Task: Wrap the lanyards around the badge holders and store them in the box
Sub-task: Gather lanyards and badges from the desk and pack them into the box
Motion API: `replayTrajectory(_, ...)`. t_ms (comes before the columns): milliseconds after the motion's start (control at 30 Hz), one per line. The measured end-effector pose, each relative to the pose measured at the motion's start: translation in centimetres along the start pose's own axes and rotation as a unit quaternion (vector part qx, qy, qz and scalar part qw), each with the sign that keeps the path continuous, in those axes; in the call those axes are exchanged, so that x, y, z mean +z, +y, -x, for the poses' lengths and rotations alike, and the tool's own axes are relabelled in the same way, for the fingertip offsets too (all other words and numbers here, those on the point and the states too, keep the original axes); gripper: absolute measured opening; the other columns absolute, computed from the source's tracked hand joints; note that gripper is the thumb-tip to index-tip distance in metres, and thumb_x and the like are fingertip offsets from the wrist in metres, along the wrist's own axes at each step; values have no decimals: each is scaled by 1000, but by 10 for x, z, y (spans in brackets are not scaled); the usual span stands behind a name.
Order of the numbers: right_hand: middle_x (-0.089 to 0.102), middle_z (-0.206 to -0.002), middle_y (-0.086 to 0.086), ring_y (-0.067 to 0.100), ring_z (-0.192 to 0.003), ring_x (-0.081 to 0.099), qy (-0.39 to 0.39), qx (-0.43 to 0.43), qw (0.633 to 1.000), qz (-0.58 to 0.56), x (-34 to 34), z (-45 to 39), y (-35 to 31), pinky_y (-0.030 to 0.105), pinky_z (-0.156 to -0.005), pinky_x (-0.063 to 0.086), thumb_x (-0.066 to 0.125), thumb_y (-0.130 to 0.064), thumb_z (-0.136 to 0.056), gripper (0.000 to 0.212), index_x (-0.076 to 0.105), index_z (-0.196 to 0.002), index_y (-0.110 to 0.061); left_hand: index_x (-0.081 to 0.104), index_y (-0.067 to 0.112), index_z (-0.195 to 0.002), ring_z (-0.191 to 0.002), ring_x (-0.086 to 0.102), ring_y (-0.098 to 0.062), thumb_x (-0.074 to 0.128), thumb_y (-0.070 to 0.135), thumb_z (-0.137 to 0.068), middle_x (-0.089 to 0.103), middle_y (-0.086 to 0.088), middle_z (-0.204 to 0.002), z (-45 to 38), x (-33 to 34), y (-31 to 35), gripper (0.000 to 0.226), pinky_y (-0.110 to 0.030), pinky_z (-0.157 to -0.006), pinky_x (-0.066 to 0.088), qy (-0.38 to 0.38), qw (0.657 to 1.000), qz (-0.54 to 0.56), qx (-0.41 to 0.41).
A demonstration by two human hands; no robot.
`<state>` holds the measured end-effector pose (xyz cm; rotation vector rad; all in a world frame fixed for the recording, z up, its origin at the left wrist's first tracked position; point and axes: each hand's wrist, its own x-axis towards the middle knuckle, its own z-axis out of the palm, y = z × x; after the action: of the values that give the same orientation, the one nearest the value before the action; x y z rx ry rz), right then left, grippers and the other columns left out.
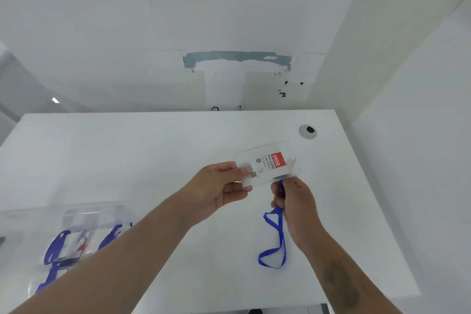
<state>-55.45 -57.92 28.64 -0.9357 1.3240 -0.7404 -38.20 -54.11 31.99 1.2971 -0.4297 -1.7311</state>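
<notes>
A clear badge holder (267, 164) with a white card and a red label is held above the white table (153, 150). My left hand (219, 186) pinches its left end. My right hand (295, 201) grips the blue lanyard (276, 237) just below the holder's lower right corner. The rest of the lanyard hangs down in a loop toward the table. At the lower left stands a clear plastic box (84, 214) with wrapped badge holders and blue lanyards (58, 245) inside, partly hidden by my left forearm.
A round grey cable grommet (308, 131) sits in the table's far right corner. White walls stand close behind the table and along its right side. The table's near edge lies just below my right forearm.
</notes>
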Motion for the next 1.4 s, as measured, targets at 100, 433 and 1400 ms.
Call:
replayTrajectory(100,60,-70,1,10,-51,41,-32,-22,995,95,40,18,1,28,-57,40,39,-19,-100,27,64,-90,-18,72,3,-105,-77,73,-19,69,12,-90,77,-11,-101,1,-5,-1,18,-27,-71,60,78,996,-1,43)
replayTrajectory(433,66,-88,-13,11,-77,60,-149,-189,775,585,34,45,-78,27,-66,48,48,-33,-96,19,67,-93,-32,73,25,-85,-79,73,-25,67,19,-91,76,-2,-88,16,-49,4,11,-39,-76,61,169,906,-372,111)
replayTrajectory(1400,74,-75,-6,4,-65,60,-169,-103,945,260,31,30,-63,17,-60,42,69,-19,-89,15,77,-79,-25,75,7,-86,-74,67,-18,69,14,-89,72,-8,-83,79,-66,-4,10,-27,-72,57,-45,985,-167,-1)
